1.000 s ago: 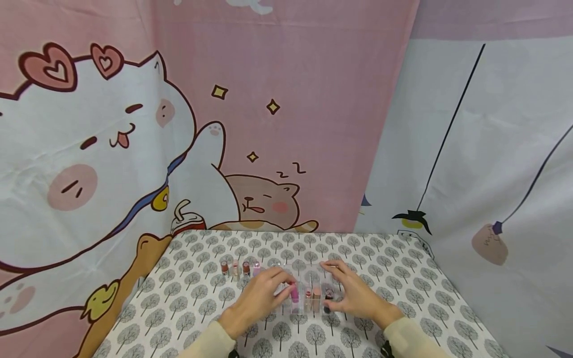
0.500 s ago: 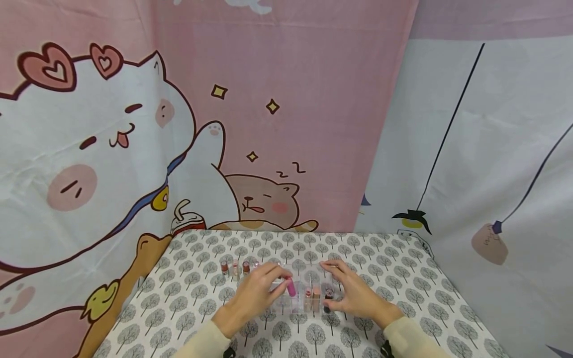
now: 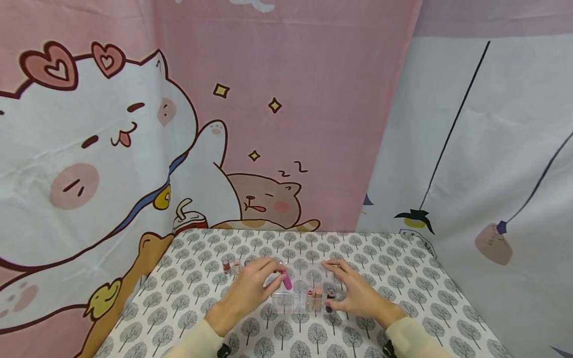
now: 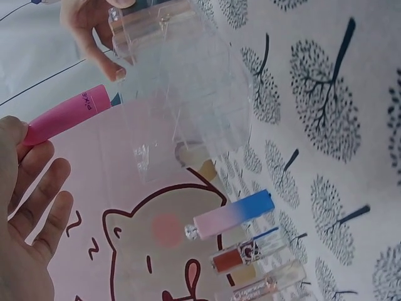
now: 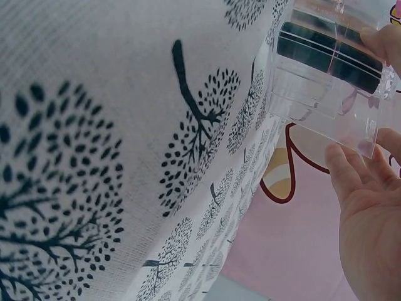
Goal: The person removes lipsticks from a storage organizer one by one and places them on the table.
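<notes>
Between thumb and fingers, my left hand [image 3: 250, 283] pinches a bright pink lipstick tube [image 4: 69, 116] with dark lettering near one end. In the head view the pink tube is tilted, raised over the left part of a clear plastic lipstick organizer [image 3: 282, 304]. My right hand [image 3: 358, 293] grips that organizer at its right end, thumb at the front and fingers at the back. A red-and-clear lipstick [image 3: 310, 299], a peach-coloured lipstick [image 3: 318, 300] and a dark tube [image 5: 329, 58] stand in its right compartments.
Beyond my left hand, several lip tubes stand in a row on the tree-patterned cloth [image 3: 179, 283]. They include a brown-red tube [image 3: 226, 267], a clear pale tube [image 4: 269, 282] and a pink-and-blue one [image 4: 235, 213]. Printed curtains [image 3: 331, 149] hang behind the table.
The pink lipstick tube has come up out of the organizer and moved left and back in my left hand. My right hand keeps its place on the organizer.
</notes>
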Available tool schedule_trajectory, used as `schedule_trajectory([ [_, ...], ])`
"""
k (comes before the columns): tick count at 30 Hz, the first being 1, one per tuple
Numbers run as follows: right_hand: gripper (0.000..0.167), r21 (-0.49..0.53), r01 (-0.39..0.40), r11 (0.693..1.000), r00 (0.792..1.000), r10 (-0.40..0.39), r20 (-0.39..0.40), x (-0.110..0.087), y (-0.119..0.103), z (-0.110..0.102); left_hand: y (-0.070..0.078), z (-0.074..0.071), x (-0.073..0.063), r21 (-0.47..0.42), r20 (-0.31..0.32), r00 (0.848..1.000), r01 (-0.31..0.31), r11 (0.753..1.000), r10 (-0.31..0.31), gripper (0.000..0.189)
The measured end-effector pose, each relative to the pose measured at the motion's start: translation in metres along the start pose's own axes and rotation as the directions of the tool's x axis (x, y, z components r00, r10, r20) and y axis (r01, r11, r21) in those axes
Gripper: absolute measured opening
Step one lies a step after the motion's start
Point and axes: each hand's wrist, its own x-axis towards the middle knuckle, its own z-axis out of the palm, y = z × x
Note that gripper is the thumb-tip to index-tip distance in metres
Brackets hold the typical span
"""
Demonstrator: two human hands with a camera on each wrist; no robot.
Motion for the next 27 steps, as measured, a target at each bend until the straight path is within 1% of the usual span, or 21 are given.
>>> schedule_trajectory([
  [6,0.098,0.008,0.007,1.000,1.000,-0.007,-0.011,0.000,0.001,0.001,-0.004,-0.007,0.002,0.023,-0.012,1.000,0.000,1.000,0.000,0.022],
  [13,0.101,0.008,-0.025,1.000,1.000,0.025,0.009,0.001,-0.001,0.000,-0.007,-0.019,0.001,0.045,-0.003,0.999,0.039,0.998,-0.038,0.021],
  [18,0.102,0.008,-0.030,1.000,0.999,0.030,0.010,0.001,-0.001,-0.001,-0.011,-0.028,-0.001,0.061,-0.003,0.998,0.063,0.996,-0.063,0.022],
  [27,0.102,0.016,-0.040,0.999,0.999,0.039,0.015,0.001,0.000,0.000,-0.021,-0.036,-0.006,0.052,-0.054,0.998,0.046,0.998,-0.043,0.020],
])
